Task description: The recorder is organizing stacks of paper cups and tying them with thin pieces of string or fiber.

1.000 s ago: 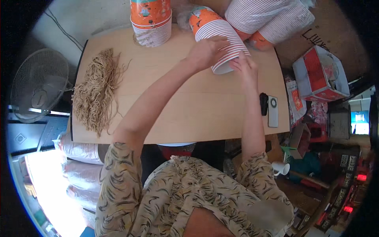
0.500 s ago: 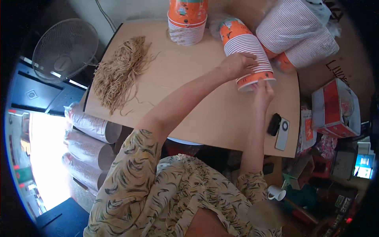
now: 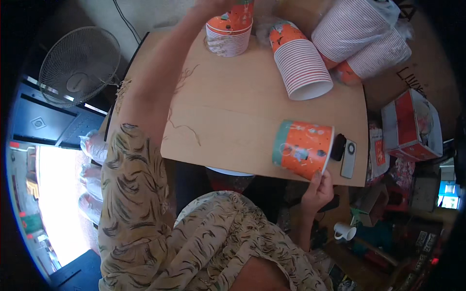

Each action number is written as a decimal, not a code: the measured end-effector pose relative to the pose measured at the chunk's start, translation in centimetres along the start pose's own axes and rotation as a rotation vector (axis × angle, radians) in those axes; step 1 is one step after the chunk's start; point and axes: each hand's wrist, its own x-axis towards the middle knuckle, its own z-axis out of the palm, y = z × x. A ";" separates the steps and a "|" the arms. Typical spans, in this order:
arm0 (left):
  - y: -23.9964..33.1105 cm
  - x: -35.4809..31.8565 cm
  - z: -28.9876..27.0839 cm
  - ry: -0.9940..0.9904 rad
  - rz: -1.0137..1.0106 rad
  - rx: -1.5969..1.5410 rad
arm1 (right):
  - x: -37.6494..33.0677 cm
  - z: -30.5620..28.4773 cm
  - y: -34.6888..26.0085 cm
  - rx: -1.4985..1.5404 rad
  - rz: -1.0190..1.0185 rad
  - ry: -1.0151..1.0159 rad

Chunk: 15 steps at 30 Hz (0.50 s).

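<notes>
Right hand (image 3: 319,191): thumb and fingers pinch the rim of a single orange-and-green printed paper cup (image 3: 303,149).
Held cup: ahead and slightly left of that hand, by the near edge of the pale wood-toned table (image 3: 233,116); long axis roughly crosswise, green base left, mouth right.
Left hand (image 3: 213,6): partly cut off at the top, beside the upright stack of orange printed paper cups (image 3: 228,26); cannot tell whether it grips.
Nearer hand: right to the held cup, left to the upright stack; hands well apart.
Lying stack: white-ringed nested paper cups (image 3: 302,68) beyond the held cup, open end toward the person.
</notes>
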 end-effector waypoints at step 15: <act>0.8 -10.9 -4.8 -0.038 -0.218 -0.483 | 2.0 9.9 -4.0 -0.131 -0.827 -0.367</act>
